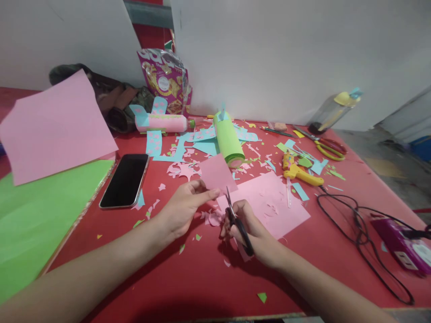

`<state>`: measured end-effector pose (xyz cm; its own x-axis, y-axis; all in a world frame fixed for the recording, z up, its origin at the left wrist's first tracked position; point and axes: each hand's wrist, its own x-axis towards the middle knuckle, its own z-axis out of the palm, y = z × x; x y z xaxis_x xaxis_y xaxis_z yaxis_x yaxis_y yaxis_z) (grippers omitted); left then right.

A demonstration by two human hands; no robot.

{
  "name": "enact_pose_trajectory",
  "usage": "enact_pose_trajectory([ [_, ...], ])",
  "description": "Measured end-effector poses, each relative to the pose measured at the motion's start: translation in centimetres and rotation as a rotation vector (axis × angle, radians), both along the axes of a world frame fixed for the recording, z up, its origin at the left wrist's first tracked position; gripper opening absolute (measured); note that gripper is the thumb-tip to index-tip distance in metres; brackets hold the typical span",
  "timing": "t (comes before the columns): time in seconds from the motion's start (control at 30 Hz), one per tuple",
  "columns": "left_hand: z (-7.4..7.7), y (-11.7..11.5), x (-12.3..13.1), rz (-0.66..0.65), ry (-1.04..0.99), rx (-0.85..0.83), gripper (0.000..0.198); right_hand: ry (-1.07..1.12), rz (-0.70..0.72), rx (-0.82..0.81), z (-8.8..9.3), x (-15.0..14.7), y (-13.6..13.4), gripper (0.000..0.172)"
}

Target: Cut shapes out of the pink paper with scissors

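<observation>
My left hand (183,206) pinches a small pink paper piece (218,172) by its lower left edge. In my right hand (251,233) is a pair of black-handled scissors (240,231), its blades pointing up at the paper's lower right corner. Beneath and right of the scissors lies a larger pink sheet (262,197) with loose scraps on it. Pink cut-offs (215,218) lie between my hands. Just beyond the paper rests a green paper-covered tube (229,139) with blue wing-like pieces. A similar pink tube (164,122) with blue pieces lies behind to the left.
A phone (126,181) lies left, beside green sheets (50,215) and a large pink sheet (57,128). At right are a yellow glue gun (299,172), its looping cord (360,224), a purple power strip (400,246), pliers (330,148) and a bottle (336,112). A snack bag (166,80) stands behind.
</observation>
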<state>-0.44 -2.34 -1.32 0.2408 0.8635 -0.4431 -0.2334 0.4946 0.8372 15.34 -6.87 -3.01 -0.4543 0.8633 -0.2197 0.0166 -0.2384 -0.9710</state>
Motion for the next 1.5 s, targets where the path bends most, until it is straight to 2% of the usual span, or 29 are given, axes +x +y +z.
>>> enact_pose_trajectory([
  [0.37, -0.1, -0.4, 0.6, 0.031, -0.031, 0.064, 0.017, -0.015, 0.015, -0.033, 0.2, 0.0, -0.3, 0.022],
  [0.73, -0.5, -0.4, 0.7, 0.04, 0.036, 0.114, 0.017, 0.008, 0.023, -0.025, -0.2, 0.0, -0.4, 0.035],
  [0.93, -0.5, -0.4, 0.5, -0.005, 0.075, 0.14, 0.016, 0.022, 0.002, -0.047, -0.1, -0.2, -0.4, 0.038],
  [1.33, 0.0, 0.4, -0.4, -0.122, 0.154, 0.269, 0.027, 0.069, -0.005, -0.106, -0.4, -0.3, -0.5, 0.039],
  [1.5, 0.5, 0.7, -0.9, -0.179, 0.311, 0.36, 0.024, 0.075, -0.004, -0.145, -0.6, -0.3, -0.6, 0.039],
])
